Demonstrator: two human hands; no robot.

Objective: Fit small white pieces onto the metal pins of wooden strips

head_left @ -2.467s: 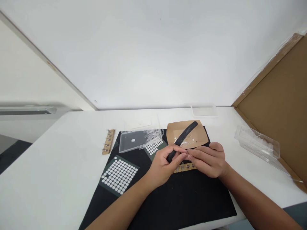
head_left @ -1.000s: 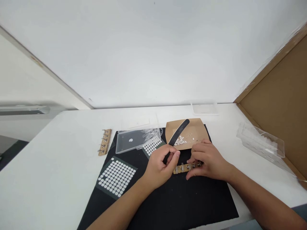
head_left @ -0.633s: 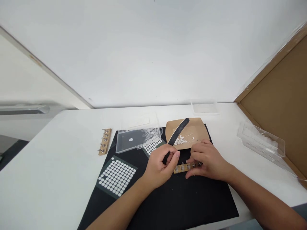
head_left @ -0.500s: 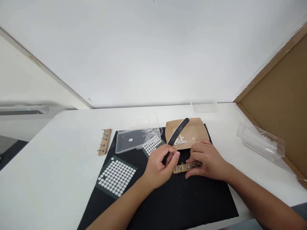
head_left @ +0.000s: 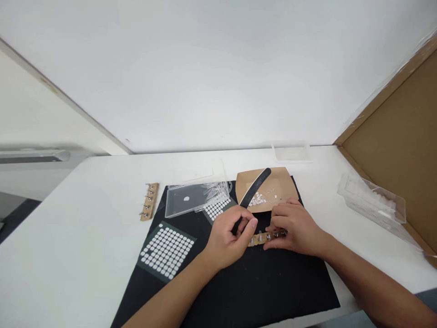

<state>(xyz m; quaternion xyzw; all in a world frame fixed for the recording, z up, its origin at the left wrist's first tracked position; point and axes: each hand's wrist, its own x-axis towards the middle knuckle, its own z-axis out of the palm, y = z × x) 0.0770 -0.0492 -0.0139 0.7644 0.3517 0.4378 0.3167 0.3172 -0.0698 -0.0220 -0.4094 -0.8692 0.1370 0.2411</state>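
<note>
My left hand (head_left: pixel 229 234) is closed around a black curved nail file (head_left: pixel 255 187), whose free end points up over the cardboard tray. Its thumb and forefinger are pinched close to the left end of a small brown strip (head_left: pixel 261 238); whether they grip it is hidden. Clear nail tips and small metal clips stand along this strip. My right hand (head_left: pixel 290 227) holds the strip's right end between thumb and fingers, above the black mat (head_left: pixel 273 284). Behind the hands, the brown cardboard tray (head_left: pixel 273 180) has small white pieces in it.
Two sheets of white oval stickers (head_left: pixel 167 250) lie on the mat. A clear box (head_left: pixel 184 200) with clear slivers sits behind them. A second clip strip (head_left: pixel 149 202) lies at left, a clear case (head_left: pixel 372 205) at right, a shallow clear tray (head_left: pixel 292 152) at the back.
Almost nothing differs. Both hands keep their places on the file and the strip; the view has shifted very slightly.
</note>
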